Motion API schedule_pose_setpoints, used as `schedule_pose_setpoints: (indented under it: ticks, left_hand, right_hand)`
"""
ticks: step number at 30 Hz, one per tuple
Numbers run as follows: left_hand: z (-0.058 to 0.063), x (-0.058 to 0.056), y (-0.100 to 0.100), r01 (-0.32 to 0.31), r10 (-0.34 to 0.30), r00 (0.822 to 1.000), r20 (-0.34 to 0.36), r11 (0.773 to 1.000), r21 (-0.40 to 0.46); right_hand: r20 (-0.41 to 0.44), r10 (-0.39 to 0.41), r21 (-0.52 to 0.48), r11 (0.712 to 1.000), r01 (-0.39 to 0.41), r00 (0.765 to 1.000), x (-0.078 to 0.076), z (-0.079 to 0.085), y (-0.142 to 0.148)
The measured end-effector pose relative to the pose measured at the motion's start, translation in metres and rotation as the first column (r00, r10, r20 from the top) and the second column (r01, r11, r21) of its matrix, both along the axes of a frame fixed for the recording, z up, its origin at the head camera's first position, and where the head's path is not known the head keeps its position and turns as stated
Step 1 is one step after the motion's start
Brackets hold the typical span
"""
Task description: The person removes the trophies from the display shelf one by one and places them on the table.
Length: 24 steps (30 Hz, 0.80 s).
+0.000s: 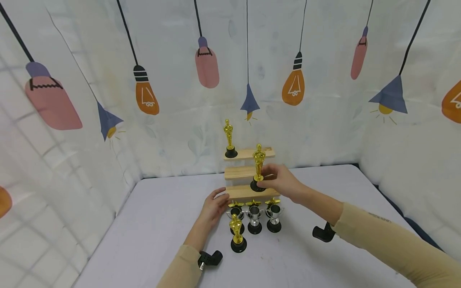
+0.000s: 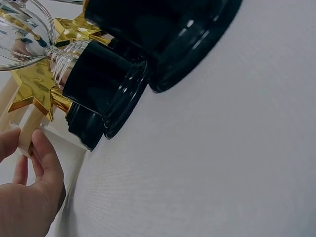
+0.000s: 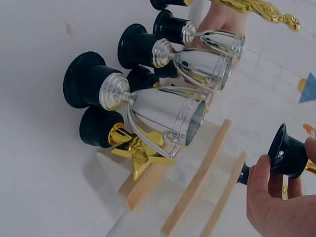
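Note:
My right hand (image 1: 282, 182) holds a gold figure trophy (image 1: 259, 161) by its round black base, upright in front of the wooden shelf boards. In the right wrist view, fingers and thumb grip that black base (image 3: 289, 152). My left hand (image 1: 211, 207) is at the left end of the lowest board (image 1: 237, 192). Thumb and fingers pinch the end of this board (image 2: 30, 129) in the left wrist view. A second gold figure trophy (image 1: 229, 136) stands at the left of the top board (image 1: 252, 154). Another gold figure trophy (image 1: 236, 230) stands on the table, nearest me.
In front of the shelf, silver cup trophies (image 1: 254, 216) stand in a row on the white table (image 1: 162, 224). Gold star trophies (image 1: 253, 203) stand just behind them, close to my left hand. Behind the table hangs a lamp-patterned cloth (image 1: 173, 136).

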<state>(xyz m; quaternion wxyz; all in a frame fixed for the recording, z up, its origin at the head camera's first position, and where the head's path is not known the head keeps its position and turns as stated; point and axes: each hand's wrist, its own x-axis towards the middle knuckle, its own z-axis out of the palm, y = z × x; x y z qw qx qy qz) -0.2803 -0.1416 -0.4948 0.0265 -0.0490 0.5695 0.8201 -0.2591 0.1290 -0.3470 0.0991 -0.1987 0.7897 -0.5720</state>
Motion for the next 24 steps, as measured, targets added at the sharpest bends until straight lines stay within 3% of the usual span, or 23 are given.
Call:
schedule_pose_setpoints:
  ticks: [24]
  left_hand:
    - [0.0, -0.001, -0.002, -0.004, 0.004, 1.0, 0.016, 1.0, 0.001]
  right_hand:
    - [0.001, 0.037, -0.019, 0.999, -0.037, 0.999, 0.041, -0.011, 0.012]
